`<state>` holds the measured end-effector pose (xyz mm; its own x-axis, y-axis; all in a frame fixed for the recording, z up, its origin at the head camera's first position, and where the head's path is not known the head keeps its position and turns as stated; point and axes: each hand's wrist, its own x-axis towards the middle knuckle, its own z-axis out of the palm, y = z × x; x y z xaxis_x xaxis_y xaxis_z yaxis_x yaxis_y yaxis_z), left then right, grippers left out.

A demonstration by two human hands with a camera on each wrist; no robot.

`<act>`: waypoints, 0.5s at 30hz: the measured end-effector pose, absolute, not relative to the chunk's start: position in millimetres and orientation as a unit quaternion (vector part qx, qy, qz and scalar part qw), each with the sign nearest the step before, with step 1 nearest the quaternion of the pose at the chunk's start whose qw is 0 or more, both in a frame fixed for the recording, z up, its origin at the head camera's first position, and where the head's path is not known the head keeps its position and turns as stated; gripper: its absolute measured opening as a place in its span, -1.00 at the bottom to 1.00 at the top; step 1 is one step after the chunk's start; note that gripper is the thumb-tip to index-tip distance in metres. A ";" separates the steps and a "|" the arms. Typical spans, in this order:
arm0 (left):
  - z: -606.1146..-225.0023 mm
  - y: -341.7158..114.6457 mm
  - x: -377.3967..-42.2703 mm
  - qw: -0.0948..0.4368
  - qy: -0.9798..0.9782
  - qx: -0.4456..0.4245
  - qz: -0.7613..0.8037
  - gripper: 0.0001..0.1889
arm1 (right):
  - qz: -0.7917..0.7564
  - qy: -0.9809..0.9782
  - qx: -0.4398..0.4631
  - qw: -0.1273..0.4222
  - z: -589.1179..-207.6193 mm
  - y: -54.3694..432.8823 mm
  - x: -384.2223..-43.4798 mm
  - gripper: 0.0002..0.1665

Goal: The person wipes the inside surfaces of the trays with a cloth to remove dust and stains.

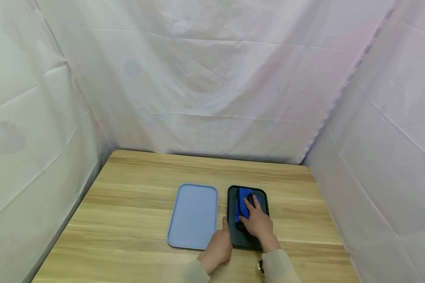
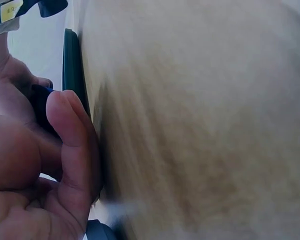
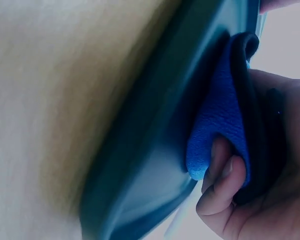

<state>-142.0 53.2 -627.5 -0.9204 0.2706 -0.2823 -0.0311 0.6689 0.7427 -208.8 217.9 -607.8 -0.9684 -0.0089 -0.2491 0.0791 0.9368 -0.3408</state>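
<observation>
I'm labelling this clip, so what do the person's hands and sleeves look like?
The left hand and right hand are ungloved. The left sleeve and right sleeve are pale. A dark band with a yellow label sits by the right sleeve's cuff, its marking unreadable.

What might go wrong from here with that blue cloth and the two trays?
The right hand grips only part of the folded blue cloth, so lifting could let the loose part unfold or droop.

The cloth lies inside the dark green tray; dragging it against the raised rim might shift the tray.

The left hand sits near the gap between the trays, so moving it could nudge the light blue tray.
</observation>
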 end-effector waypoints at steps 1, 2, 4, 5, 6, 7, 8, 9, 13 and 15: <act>-628.3 53.6 -142.3 0.186 0.894 0.068 0.401 -0.01 | -0.177 0.976 0.018 0.123 -608.5 218.2 -209.3 -0.10; -628.6 54.0 -142.3 0.184 0.896 0.069 0.399 -0.01 | -0.177 0.976 0.019 0.122 -609.5 218.5 -210.3 -0.10; -629.2 54.7 -142.2 0.183 0.896 0.070 0.399 -0.01 | -0.176 0.977 0.020 0.121 -610.9 219.5 -212.9 -0.10; -629.7 55.0 -142.2 0.184 0.896 0.070 0.399 -0.01 | -0.175 0.977 0.020 0.120 -611.9 220.3 -214.5 -0.11; -629.6 55.2 -142.2 0.185 0.895 0.068 0.400 -0.01 | -0.175 0.977 0.019 0.118 -612.3 221.2 -216.0 -0.11; -629.6 55.3 -142.1 0.186 0.894 0.067 0.402 0.00 | -0.174 0.978 0.017 0.118 -613.1 222.1 -217.7 -0.11; -629.6 55.3 -142.2 0.189 0.893 0.065 0.402 0.00 | -0.175 0.977 0.015 0.118 -613.7 223.1 -219.4 -0.11; -629.7 55.4 -142.5 0.192 0.892 0.063 0.404 0.00 | -0.176 0.977 0.011 0.117 -613.7 224.1 -220.7 -0.11; -628.4 55.3 -142.9 0.193 0.893 0.063 0.402 0.00 | -0.182 0.976 -0.001 0.120 -614.5 227.3 -225.2 -0.10; -627.5 55.1 -142.5 0.190 0.894 0.067 0.400 0.01 | -0.185 0.975 -0.005 0.123 -615.6 227.8 -226.7 -0.10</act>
<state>-142.5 55.1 -627.5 -0.9190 0.2713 -0.2859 -0.0320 0.6715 0.7403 -226.7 227.8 -615.6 -0.9698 -0.0548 -0.2377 0.0360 0.9317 -0.3615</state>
